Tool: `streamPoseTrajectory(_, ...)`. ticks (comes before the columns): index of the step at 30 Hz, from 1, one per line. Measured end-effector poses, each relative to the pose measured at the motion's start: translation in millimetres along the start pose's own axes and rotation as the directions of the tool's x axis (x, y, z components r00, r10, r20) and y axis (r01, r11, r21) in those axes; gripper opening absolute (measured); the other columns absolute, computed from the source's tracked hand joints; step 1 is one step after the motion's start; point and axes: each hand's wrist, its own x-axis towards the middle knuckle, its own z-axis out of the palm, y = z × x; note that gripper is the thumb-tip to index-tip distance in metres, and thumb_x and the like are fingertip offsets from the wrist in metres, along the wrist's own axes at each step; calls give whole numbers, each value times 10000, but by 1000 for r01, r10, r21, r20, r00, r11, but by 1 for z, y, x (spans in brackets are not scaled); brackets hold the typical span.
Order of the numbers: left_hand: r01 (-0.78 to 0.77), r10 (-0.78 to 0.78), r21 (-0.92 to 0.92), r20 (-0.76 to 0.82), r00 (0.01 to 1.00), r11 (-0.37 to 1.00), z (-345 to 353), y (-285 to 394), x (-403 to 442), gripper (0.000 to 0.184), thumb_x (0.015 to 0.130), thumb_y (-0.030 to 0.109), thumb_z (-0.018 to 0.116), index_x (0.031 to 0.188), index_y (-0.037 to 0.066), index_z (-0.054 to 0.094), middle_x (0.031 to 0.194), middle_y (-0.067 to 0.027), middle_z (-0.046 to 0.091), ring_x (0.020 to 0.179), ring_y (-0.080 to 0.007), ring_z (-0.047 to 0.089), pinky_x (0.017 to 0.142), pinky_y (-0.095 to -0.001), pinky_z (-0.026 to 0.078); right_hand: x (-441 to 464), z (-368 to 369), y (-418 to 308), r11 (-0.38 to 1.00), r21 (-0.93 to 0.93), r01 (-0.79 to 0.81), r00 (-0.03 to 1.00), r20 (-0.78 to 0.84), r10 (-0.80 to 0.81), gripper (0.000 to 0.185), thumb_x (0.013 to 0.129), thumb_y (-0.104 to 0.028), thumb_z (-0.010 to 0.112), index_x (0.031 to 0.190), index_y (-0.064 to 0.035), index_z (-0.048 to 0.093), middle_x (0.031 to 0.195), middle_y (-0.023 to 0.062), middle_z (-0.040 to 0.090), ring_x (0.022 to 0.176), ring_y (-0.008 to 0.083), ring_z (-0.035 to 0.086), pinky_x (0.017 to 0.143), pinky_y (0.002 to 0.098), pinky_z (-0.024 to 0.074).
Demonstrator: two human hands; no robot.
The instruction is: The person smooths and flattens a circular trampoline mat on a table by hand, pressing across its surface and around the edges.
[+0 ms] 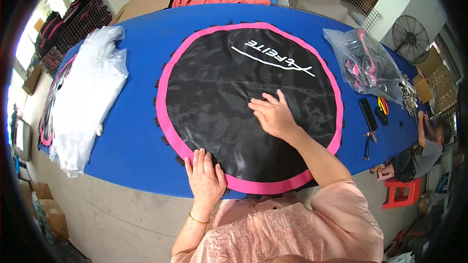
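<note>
A round black trampoline mat (pixel 209 97) with a pink border and small black tabs round its edge lies flat on the blue table. White lettering and a curved white line mark its far right part. My left hand (pixel 204 175) rests flat on the pink border at the near left, fingers stretched out. Over the middle of the black fabric is my right hand (pixel 274 117), its fingers spread and nothing held. Its fingertips are at some creases in the fabric; whether they press on it I cannot tell.
Clear plastic bags (pixel 90 97) are heaped on the table's left. At right lie a bag with pink and black pieces (pixel 363 63), a black phone-like object (pixel 368 114) and metal hooks (pixel 408 92). A person (pixel 424 146) sits near a red stool (pixel 402 192). A fan (pixel 410 38) stands behind.
</note>
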Motion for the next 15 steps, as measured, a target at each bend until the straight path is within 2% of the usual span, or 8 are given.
streamPoseTrajectory(1,-4,4,-1,-6,1000,1000,1,0,0,442,945,214,581,1270,-85,610,1391,-263,596,1389,-396,498,1224,-579,250,-6,0,9,999,23,-49,998,31,48,284,973,-224,648,1234,-165,741,1325,23,706,1290,350,591,1177,637,273)
streamPoseTrajectory(5,-7,7,2,1,1000,1000,0,1,1,439,946,213,580,1270,-82,611,1391,-262,596,1391,-394,496,1225,-580,250,-11,-7,19,996,33,-81,995,62,79,285,977,-218,646,1239,-156,739,1343,30,697,1305,355,583,1185,640,261)
streamPoseTrajectory(8,-11,11,6,-1,1000,1000,1,1,0,435,948,211,580,1269,-82,609,1393,-261,595,1388,-395,499,1227,-579,248,-5,7,18,995,74,-64,998,13,64,284,976,-209,649,1240,-155,737,1344,30,695,1302,359,584,1191,637,256)
streamPoseTrajectory(15,-6,6,11,-3,1000,1000,0,2,1,429,951,209,580,1269,-79,606,1390,-259,598,1386,-389,503,1227,-573,250,28,22,6,994,45,-99,992,79,95,307,990,-204,626,1279,-152,713,1395,24,659,1339,339,554,1209,624,249)
